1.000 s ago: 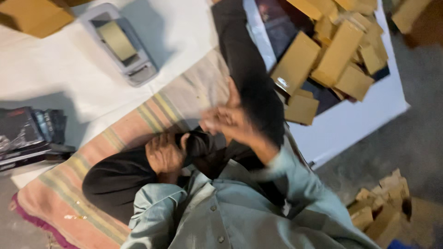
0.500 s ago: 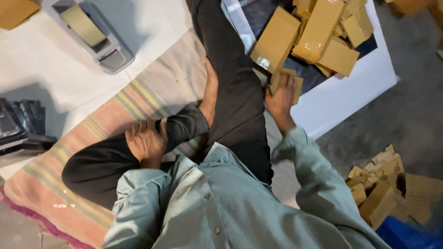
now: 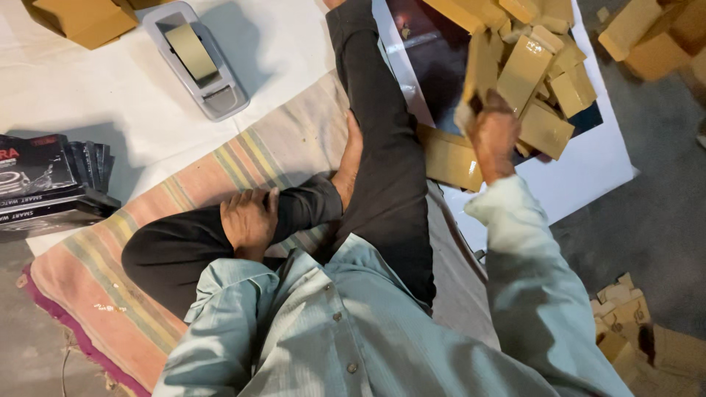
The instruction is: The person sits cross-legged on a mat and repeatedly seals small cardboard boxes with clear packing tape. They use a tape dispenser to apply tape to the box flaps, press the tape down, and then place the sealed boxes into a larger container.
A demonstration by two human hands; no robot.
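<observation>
Your right hand (image 3: 491,132) is closed around a small tan box (image 3: 482,66), lifting it at the edge of the box pile (image 3: 544,81) on the white board (image 3: 596,176). It looks like light, stiff cardboard with a slick taped face, so grip its long sides rather than the flaps. Your left hand (image 3: 248,220) rests with fingers curled on your knee (image 3: 184,242), holding nothing, well apart from the tape dispenser (image 3: 195,59).

The right hand (image 3: 491,134) and the tan box (image 3: 482,70) it grips are motion-blurred, so the fingers cannot be told apart. At twelve o'clock the pile of tan boxes (image 3: 544,81) is cut off by the top edge. At nine o'clock the stack of black packages (image 3: 51,184) runs off the left edge.
</observation>
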